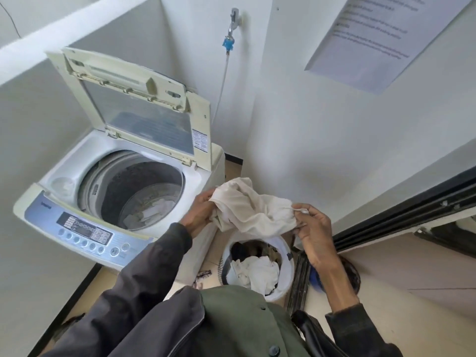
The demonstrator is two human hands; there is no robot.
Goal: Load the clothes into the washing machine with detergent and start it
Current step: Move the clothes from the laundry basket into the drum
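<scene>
- Two hands share one cream garment [253,210]: the head view shows me the left hand [202,211] gripping its bunched left end, fingers curled into the cloth.
- I see the right hand [315,235] pinching the garment's other end between thumb and fingers, with a thin white cord [301,210] sticking out at the fingertips.
- The garment hangs slack between both hands, in the air above the laundry basket [289,256].
- Below and between the hands, the basket sits on the floor, holding white and dark clothes [260,273].
- Left of the left hand stands the washing machine [203,180] with its lid [139,109] tipped up and back; a few pale items [152,211] lie at the bottom of its drum [123,184].
- Its control panel [85,231] is just left of my left sleeve [154,261].
- On the wall above the hands I see a tap [235,18] with a hose [223,81] running down.
</scene>
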